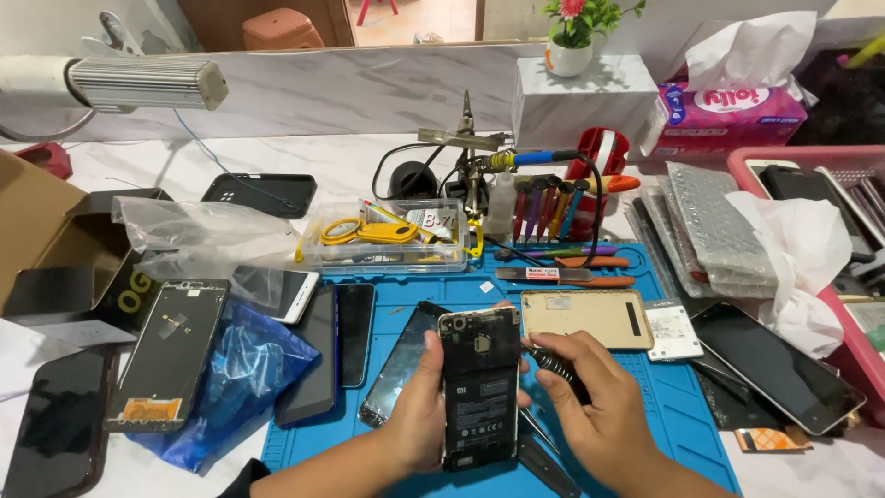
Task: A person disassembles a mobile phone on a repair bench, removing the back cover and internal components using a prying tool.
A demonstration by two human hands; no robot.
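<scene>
Screwdriver [553, 365] in the right hand [599, 406], low and right of centre in the frame, fingers clenched round its black ribbed handle, tip at the right edge of the opened phone [478, 392]. The left hand [417, 406] grasps that phone upright over the blue mat [673, 387], back cover off, battery and board exposed.

Risks, as I judge them: the tip could slip off a screw and gouge the board or puncture the battery, since the phone is held in the air and not braced on the surface. A freed screw could drop and vanish among the clutter. The thumb grip is one-sided, so a hard push from the right could twist the phone loose.

Counts, going outward: one screwdriver in hand, one open phone, one gold back cover [586, 319] just above the right hand, one cracked screen [398, 367] left of the phone, one blue bag [241, 378] at lower left, one clear parts box [392, 238] above centre, one tissue box [733, 115] at upper right, one potted flower [572, 41] at the top. Spare screwdrivers in the rack [550, 207] look like five or six; I cannot tell exactly
</scene>
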